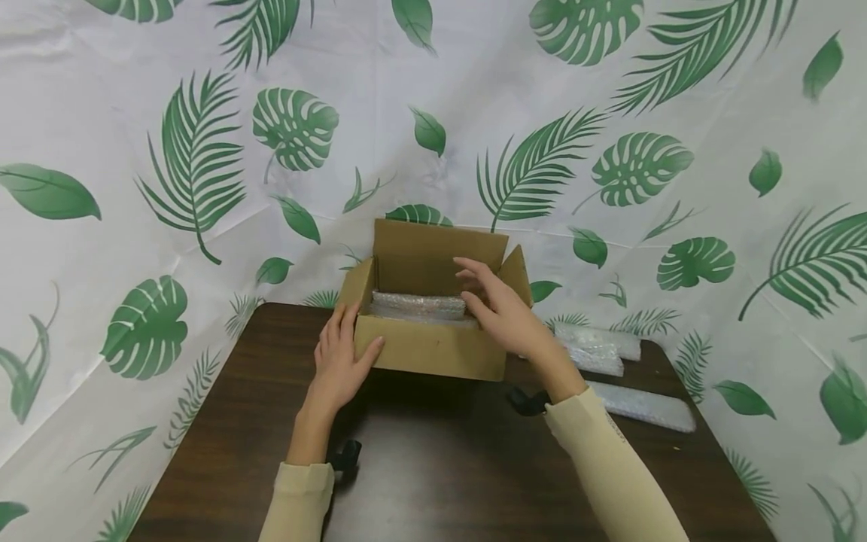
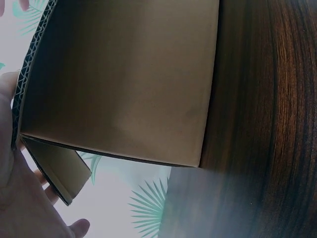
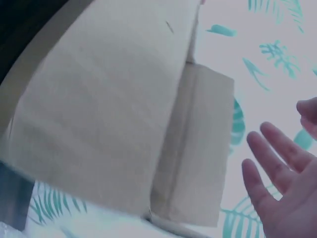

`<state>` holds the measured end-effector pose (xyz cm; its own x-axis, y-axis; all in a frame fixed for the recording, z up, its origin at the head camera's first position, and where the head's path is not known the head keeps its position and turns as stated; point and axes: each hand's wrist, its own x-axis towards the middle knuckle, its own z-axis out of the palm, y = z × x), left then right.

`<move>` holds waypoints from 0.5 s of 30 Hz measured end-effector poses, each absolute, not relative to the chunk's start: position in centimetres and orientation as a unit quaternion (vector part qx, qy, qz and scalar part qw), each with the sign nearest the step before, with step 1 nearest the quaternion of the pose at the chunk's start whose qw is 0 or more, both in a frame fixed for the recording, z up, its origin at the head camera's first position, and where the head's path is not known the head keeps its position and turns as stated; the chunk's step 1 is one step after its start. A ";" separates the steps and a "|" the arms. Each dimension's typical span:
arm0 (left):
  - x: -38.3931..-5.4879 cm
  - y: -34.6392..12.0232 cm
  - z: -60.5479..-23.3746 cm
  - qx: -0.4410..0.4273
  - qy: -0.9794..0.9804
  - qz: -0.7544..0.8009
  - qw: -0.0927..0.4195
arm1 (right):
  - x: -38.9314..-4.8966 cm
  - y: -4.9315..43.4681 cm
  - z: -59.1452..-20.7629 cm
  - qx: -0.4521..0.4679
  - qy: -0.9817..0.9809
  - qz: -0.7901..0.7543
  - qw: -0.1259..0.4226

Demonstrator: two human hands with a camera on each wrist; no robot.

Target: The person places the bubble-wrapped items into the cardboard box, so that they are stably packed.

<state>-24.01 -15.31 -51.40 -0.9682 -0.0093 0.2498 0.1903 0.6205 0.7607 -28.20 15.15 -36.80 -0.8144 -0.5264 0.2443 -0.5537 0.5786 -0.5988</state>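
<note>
An open cardboard box (image 1: pixel 433 350) stands at the back of the table, its back flap upright and its side flaps spread. Inside lies a bubble-wrapped bundle (image 1: pixel 418 304); most of it is hidden by the front wall. My left hand (image 1: pixel 339 369) holds the box's front left corner, thumb on the front and fingers along the left flap (image 1: pixel 355 286). In the left wrist view, fingers show past that flap (image 2: pixel 59 171). My right hand (image 1: pixel 508 312) hovers over the box's right end, fingers spread and nothing held. The right wrist view shows this hand (image 3: pixel 292 183) apart from the cardboard.
Several bubble-wrapped packages lie on the table's right side, among them a long flat one (image 1: pixel 643 406) and a stacked pair (image 1: pixel 599 350) behind it. The dark wood table (image 1: pixel 433 467) meets a leaf-printed white sheet (image 1: pixel 433 181) hanging behind it.
</note>
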 end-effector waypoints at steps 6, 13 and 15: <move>-24.0 -15.3 -51.3 -0.052 -0.892 -0.434 0.117 | -26.9 17.8 -36.2 0.298 -0.871 0.375 0.107; -23.9 -15.3 -51.3 -0.052 -0.892 -0.434 0.116 | -25.5 21.9 -37.1 0.261 -0.862 0.386 0.198; -23.9 -15.4 -51.3 -0.052 -0.891 -0.435 0.116 | -25.2 23.4 -37.8 0.240 -0.866 0.381 0.217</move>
